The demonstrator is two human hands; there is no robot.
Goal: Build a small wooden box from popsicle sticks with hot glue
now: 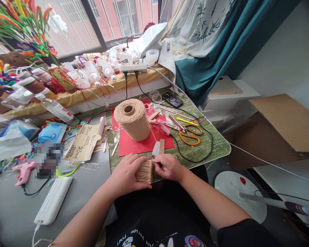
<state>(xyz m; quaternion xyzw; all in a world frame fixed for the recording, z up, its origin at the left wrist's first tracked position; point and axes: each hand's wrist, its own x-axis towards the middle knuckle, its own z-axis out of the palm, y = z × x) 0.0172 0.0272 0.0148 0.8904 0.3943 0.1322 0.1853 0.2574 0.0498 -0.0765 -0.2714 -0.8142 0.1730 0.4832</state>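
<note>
Two hands busy: left hand (128, 170) gripping twine-wrapped block (145, 172) over near edge of table (220, 145); right hand (169, 167) curled, fingertips pinched at block's three-o'clock end. Strands running nine to three; long axis part-hidden, unclear. From block: twine spool (134, 121) at eleven, scissors (190, 136) at two.

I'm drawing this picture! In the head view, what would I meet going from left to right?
Pink glue gun on the gray table, long white power strip, sandpaper sheet, twine spool, right hand, orange-handled scissors, cardboard box.
</note>
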